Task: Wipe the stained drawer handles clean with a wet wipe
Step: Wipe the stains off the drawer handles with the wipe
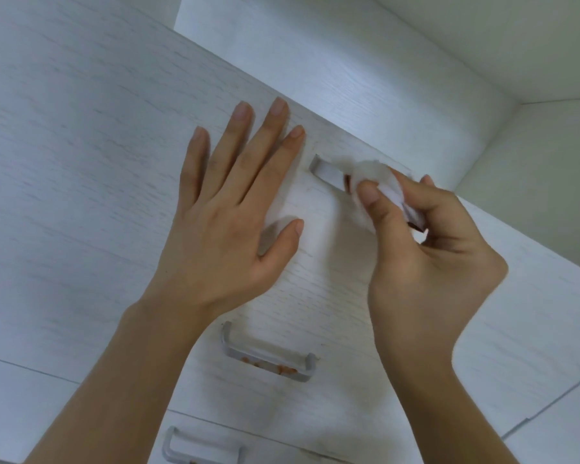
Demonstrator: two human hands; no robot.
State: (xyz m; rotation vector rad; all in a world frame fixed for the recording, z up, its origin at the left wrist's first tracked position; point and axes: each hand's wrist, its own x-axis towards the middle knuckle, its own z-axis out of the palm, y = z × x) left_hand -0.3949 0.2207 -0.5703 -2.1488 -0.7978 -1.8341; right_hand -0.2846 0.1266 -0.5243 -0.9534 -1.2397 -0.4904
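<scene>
My right hand (426,249) pinches a white wet wipe (372,177) wrapped round the right part of the top drawer handle (327,172), a grey bar. Its left end shows bare and clean. My left hand (228,209) lies flat with straight fingers on the white drawer front (81,162), just left of that handle. Below, the middle handle (268,358) carries reddish-orange stains along its lower edge. A third handle (195,447) sits at the bottom edge, partly cut off, with a small stain spot.
White wood-grain drawer fronts fill the view, with seams between drawers at the lower left and right. Above the top drawer is a white recess (349,61) with a wall corner at the right.
</scene>
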